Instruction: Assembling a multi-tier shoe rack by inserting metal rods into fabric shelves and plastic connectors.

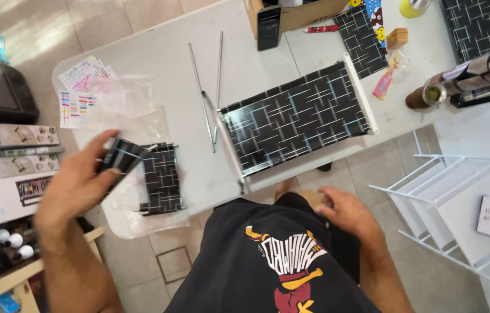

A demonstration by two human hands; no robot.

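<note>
1. Holding steady over the table's near left corner, the left hand point(77, 182) has its fingers and thumb closed around a small folded bundle of black fabric with thin white line pattern point(120, 155), blurred, so the exact fold cannot be told

2. Right beside that bundle, just to its right, a flat black rectangular fabric piece with the same white lines point(162, 178) lies on a clear plastic bag point(140, 124); its long axis runs away from the person, nearly straight up the table

3. The left hand is plainly the nearer one to both pieces; the right hand point(346, 210) hangs low off the table's front edge by the black printed shirt point(268, 261), fingers loosely curled, holding nothing that shows

4. Mid-table sits the large black patterned fabric panel stretched between two white rods point(296, 117), long axis slanting up to the right, its near rod poking past the table edge

5. Between the small piece and the panel lie thin grey metal rods point(207, 95), a narrow lane either side

6. The white tabletop point(164, 52) is bare further back; colourful printed paper sheets point(79, 93) crowd the left edge, and a white wire rack point(436, 191) stands well apart on the right
</note>
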